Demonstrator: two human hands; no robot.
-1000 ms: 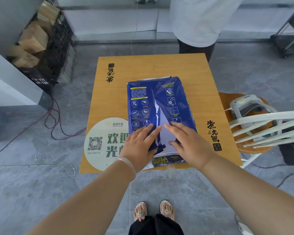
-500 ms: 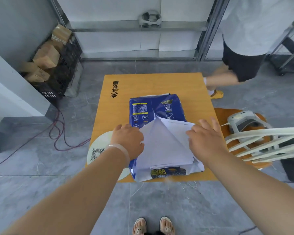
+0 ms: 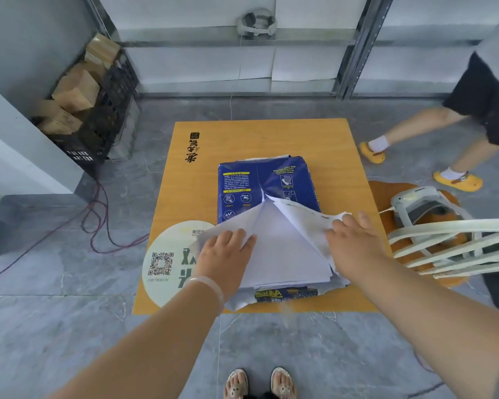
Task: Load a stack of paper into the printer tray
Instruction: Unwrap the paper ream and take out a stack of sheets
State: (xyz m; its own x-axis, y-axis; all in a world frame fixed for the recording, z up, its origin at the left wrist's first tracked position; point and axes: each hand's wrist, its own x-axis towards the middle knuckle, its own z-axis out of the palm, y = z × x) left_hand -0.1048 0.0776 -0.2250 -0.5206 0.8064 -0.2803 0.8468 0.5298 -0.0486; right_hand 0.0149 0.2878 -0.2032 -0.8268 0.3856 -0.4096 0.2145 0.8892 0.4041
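Nearest the camera, the person's two forearms reach out over the wooden surface (image 3: 271, 136). The left hand (image 3: 225, 254) lies on the left flap of the torn wrapper (image 3: 267, 180), its fingers (image 3: 244, 239) held together and pressing that flap down and outward. The right hand (image 3: 355, 246) does the same on the other side, fingers (image 3: 365, 221) slightly spread and gripping the edge of the right flap, though whether the thumb pinches under it cannot be told.

Between the hands, the wrapper is split open in a wedge, and the white stack of paper (image 3: 283, 249) shows bare through the gap. It sits in its pack near the front edge of the surface, partly over a round printed sticker (image 3: 167, 260). The far half of the pack remains closed in blue wrapping.

Judging from this, the task is at an early stage: the pack is being opened, but no sheets have been lifted out. What remains appears to be freeing the stack, squaring it, carrying it to the printer and seating it in the tray.

To the right, beyond a white chair back (image 3: 444, 249), a small grey and white device (image 3: 421, 208) rests on a round stool; whether it is the printer cannot be told. Further off, another person's legs (image 3: 432, 131) cross the floor.
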